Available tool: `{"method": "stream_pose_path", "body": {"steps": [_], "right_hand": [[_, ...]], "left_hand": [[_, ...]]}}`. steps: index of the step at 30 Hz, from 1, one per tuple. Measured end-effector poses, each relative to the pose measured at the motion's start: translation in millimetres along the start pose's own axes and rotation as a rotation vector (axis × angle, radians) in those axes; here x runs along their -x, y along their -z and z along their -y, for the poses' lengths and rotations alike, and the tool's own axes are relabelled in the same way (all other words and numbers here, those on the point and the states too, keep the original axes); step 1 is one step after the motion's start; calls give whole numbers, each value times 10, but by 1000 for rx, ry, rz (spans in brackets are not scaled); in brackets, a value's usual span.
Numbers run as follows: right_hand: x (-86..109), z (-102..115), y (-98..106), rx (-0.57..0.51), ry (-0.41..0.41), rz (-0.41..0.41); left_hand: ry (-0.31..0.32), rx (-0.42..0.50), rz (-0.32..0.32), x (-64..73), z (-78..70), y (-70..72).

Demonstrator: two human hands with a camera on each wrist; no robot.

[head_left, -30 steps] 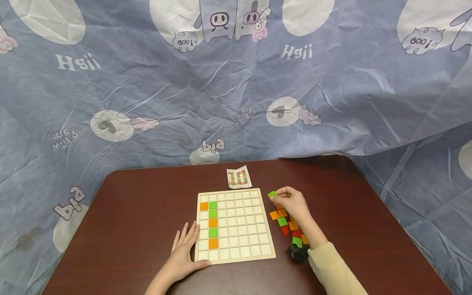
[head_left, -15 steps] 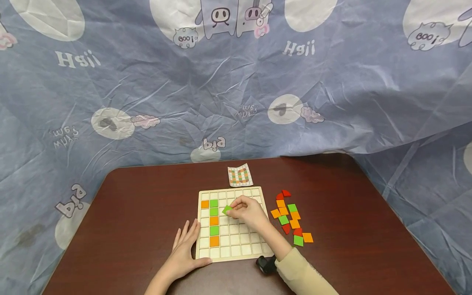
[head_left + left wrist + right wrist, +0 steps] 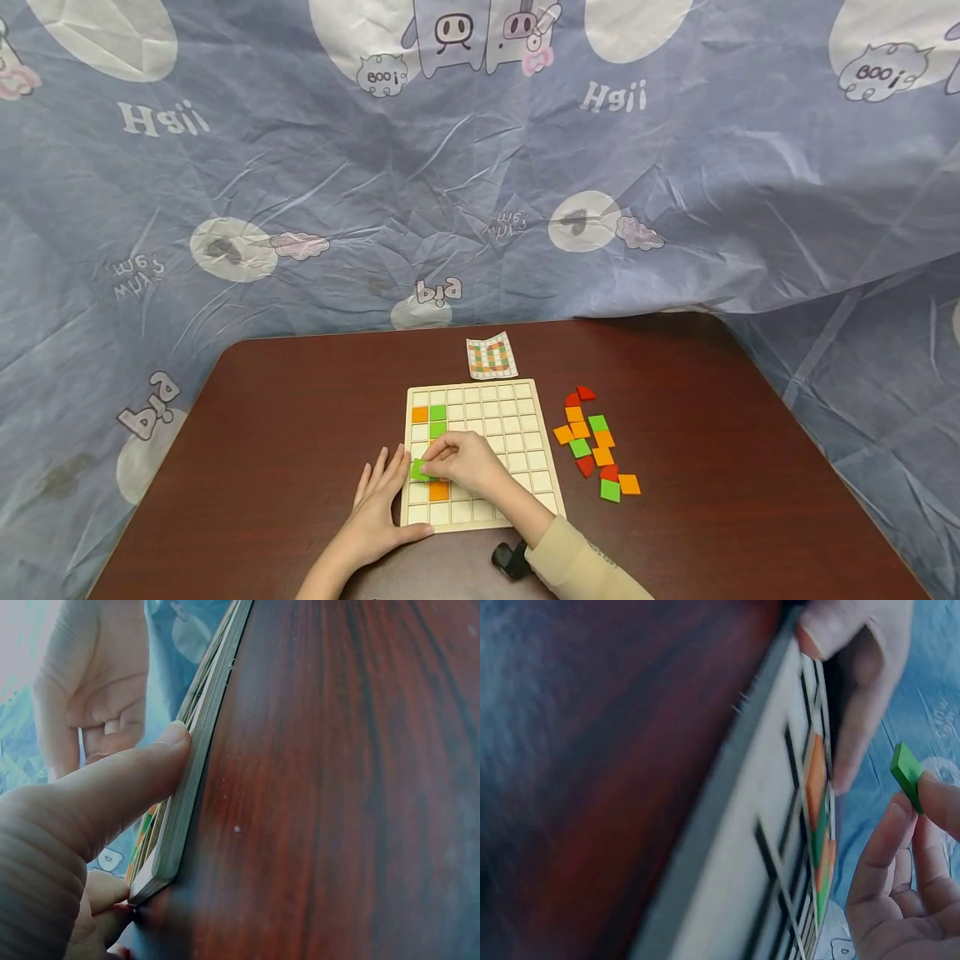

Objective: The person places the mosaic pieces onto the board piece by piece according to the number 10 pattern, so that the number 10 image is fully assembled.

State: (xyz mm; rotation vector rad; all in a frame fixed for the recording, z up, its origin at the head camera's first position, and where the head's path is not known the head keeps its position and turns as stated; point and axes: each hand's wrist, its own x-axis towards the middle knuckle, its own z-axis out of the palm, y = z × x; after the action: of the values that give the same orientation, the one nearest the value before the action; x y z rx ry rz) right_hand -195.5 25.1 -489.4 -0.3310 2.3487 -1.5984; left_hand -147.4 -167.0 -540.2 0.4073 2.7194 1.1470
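Observation:
A pale square grid board (image 3: 537, 482) lies on the table. My left hand (image 3: 370, 515) rests at its near left corner, fingers spread along the left side. In the left wrist view the thumb (image 3: 142, 774) presses on the near edge. My right hand (image 3: 468, 462) pinches a green square tile (image 3: 417, 471) between thumb and fingertips, over the board's leftmost column. The right wrist view has this green tile (image 3: 907, 769) tilted and clear of the board. An orange tile (image 3: 419, 414) and a short column of green and orange tiles (image 3: 438, 492) sit in cells; the right hand partly covers that column.
To the board's right lie several loose orange (image 3: 602, 457), green (image 3: 610, 490) and red (image 3: 586, 392) pieces. A small card with a coloured grid pattern (image 3: 491, 357) lies behind the board. A patterned grey-blue cloth (image 3: 360, 183) hangs beyond the table (image 3: 300, 417).
My right hand has carried the green tile from the loose pieces leftward across the board to its left column. The left hand has stayed at the corner.

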Motion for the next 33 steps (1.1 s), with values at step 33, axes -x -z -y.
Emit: {"method": "stream_pose_path", "body": {"steps": [33], "right_hand": [[26, 7, -208, 519, 153, 20]], "left_hand": [[-50, -8, -45, 11, -7, -13]]}}
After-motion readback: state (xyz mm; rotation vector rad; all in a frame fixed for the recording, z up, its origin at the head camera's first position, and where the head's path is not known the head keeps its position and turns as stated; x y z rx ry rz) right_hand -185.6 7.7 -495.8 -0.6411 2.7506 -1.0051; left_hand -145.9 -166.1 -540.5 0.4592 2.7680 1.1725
